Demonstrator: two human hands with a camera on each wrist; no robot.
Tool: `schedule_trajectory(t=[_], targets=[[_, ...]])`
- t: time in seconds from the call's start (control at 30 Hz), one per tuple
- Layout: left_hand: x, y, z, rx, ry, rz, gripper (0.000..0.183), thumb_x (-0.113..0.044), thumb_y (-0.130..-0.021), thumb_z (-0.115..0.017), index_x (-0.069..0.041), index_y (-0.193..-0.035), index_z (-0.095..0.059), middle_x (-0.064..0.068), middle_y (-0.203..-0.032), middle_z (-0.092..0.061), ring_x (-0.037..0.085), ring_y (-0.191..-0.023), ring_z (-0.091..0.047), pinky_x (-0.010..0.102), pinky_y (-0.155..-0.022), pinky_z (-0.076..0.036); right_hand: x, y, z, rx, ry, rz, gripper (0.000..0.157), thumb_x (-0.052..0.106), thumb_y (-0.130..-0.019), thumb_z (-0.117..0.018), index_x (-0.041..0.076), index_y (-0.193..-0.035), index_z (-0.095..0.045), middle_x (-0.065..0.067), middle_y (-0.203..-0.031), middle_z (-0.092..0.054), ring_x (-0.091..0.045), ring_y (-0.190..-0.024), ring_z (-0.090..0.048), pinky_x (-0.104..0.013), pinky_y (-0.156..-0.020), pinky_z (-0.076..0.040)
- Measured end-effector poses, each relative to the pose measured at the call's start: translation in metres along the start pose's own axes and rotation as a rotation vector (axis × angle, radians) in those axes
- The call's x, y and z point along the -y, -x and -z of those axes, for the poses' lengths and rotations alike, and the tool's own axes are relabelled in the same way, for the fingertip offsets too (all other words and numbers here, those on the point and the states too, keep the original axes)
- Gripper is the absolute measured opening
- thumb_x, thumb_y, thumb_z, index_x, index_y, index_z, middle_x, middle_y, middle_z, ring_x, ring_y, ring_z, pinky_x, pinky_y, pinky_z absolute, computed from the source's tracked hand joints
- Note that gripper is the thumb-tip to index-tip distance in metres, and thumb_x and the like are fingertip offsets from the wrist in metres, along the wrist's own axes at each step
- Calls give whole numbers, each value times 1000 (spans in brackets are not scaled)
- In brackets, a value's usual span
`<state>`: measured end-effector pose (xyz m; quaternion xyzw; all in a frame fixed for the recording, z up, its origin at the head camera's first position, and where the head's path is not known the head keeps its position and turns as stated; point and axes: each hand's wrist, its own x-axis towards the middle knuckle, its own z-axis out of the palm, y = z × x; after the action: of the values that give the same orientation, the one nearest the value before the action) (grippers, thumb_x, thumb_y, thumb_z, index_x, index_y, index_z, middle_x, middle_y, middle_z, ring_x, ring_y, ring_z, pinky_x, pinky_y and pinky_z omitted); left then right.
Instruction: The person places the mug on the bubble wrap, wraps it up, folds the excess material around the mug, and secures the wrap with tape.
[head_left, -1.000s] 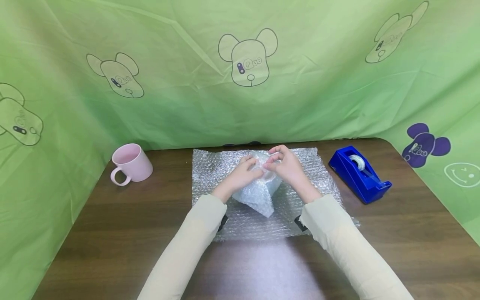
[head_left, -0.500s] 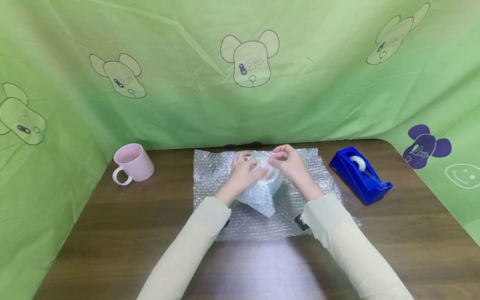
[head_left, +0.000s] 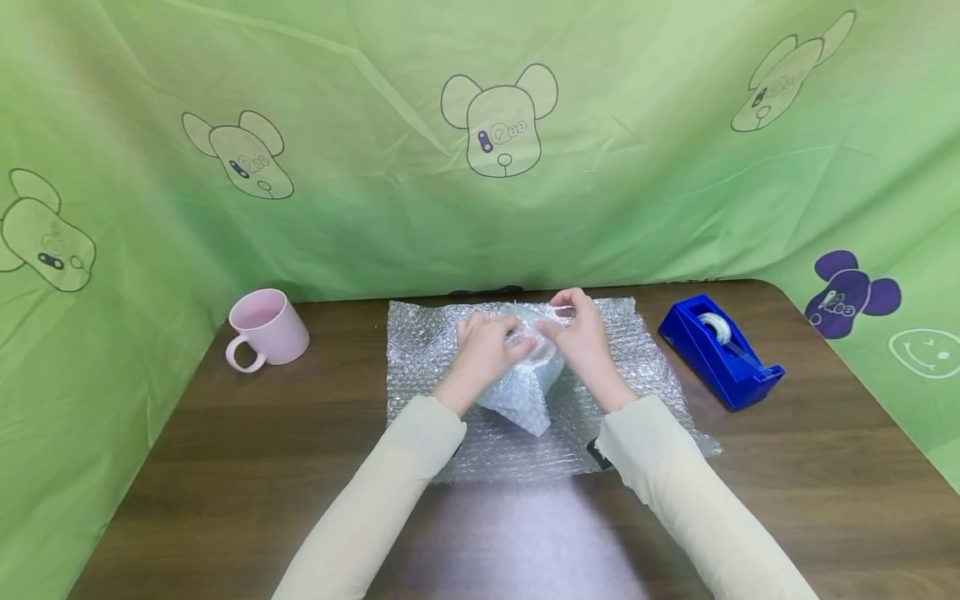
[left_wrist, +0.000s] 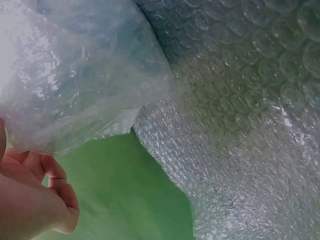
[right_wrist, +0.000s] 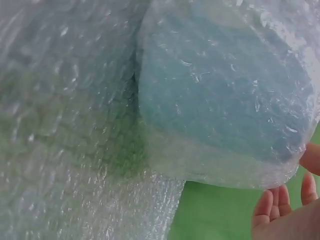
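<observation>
A rounded bundle in bubble wrap (head_left: 517,398) stands on a flat bubble-wrap sheet (head_left: 420,358) at the middle of the table. Something light blue (right_wrist: 220,95) shows through its layers in the right wrist view; its kind is hidden. My left hand (head_left: 482,348) holds the wrap at the top left of the bundle, fingers bent and thumb toward the middle. Opposite it, my right hand (head_left: 582,335) pinches the wrap at the upper right edge. A loose pointed corner of the wrap hangs toward the front.
To the left stands a pink mug (head_left: 272,329), handle facing front left. A blue tape dispenser (head_left: 720,354) with a clear roll sits to the right. Green printed cloth (head_left: 360,225) hangs behind the wooden table (head_left: 247,467) and along its sides.
My right hand has shifted slightly right along the upper edge of the wrap. The left hand's fingers have bent more over the bundle's left side; mug and dispenser stay put.
</observation>
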<state>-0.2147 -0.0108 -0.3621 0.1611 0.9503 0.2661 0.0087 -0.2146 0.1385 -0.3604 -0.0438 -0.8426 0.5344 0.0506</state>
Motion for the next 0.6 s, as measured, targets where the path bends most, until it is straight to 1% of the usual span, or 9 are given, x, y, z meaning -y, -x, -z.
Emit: schedule_trajectory(t=[0.07,0.13,0.3,0.37,0.43,0.47,0.5,0.57,0.6], targets=[[0,0,0,1,-1,6,44,-42,-91,-61,-13,-123,-62,3,-124,-66,23,-102,-48,40,-97,-29,-1,1,0,-6,32,6,34,5,-84,-68,-3,-114,-54,-22,-129,-51,-36,-121,-49,-48,-103,-42],[0,0,0,4,2,9,44,-42,-91,-60,-13,-124,-62,3,-125,-66,23,-101,-47,40,-97,-29,-3,3,1,-4,40,0,33,9,-85,-68,-3,-115,-59,-23,-130,-52,-36,-121,-50,-48,-102,-42],[1,1,1,25,15,17,45,-43,-92,-59,-13,-125,-60,4,-121,-67,22,-99,-46,40,-97,-29,-9,6,1,2,9,9,34,15,-88,-67,-2,-117,-64,-22,-127,-60,-34,-121,-53,-46,-103,-44],[2,1,2,38,24,21,46,-43,-92,-58,-13,-126,-59,4,-120,-67,23,-100,-46,41,-98,-29,-11,8,-1,-2,-5,9,33,18,-89,-66,0,-117,-64,-20,-127,-62,-32,-120,-56,-41,-101,-47],[2,0,3,59,37,26,47,-44,-92,-57,-12,-128,-58,5,-122,-66,25,-104,-47,43,-100,-28,-14,10,-2,-9,-9,4,34,21,-91,-64,3,-119,-64,-16,-128,-62,-27,-116,-59,-32,-94,-52],[2,0,4,69,45,29,48,-44,-93,-57,-12,-128,-57,6,-123,-66,26,-106,-48,43,-102,-27,-15,12,-3,-13,-6,-1,34,23,-92,-62,4,-121,-64,-15,-129,-62,-24,-112,-61,-26,-87,-53],[2,-1,4,78,54,32,49,-44,-92,-57,-11,-129,-57,7,-125,-65,27,-109,-48,44,-104,-25,-17,13,-4,-18,0,-8,35,25,-94,-61,6,-122,-64,-13,-130,-61,-23,-102,-63,-21,-78,-54],[2,-2,5,97,76,37,48,-44,-92,-58,-11,-127,-57,8,-127,-64,28,-112,-48,45,-107,-23,-19,14,-6,-29,7,-18,35,28,-95,-58,7,-124,-63,-12,-131,-61,-21,-91,-62,-17,-65,-51],[2,-3,6,107,86,38,47,-44,-92,-58,-10,-125,-59,9,-125,-65,28,-111,-48,45,-107,-22,-20,14,-6,-32,11,-21,36,29,-96,-56,8,-125,-62,-12,-131,-61,-21,-92,-63,-17,-65,-51]])
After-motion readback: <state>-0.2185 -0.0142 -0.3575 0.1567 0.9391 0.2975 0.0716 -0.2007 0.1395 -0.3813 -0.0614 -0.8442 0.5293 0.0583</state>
